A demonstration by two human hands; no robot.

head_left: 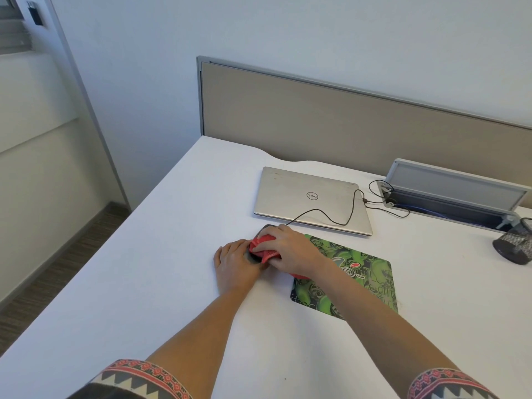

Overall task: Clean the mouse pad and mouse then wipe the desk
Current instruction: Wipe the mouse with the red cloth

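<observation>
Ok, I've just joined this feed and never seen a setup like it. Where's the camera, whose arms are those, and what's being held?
There is no machine: these are a person's two bare arms. The picture comes from a camera worn on their head, looking forward and down. The right hand grips a red cloth and presses it on a dark mouse, which sits on the desk left of the green mouse pad. The left hand rests against the mouse's side; how its fingers lie is unclear. Also on the desk: a closed laptop, the mouse cable across it, and a mesh pen cup.
</observation>
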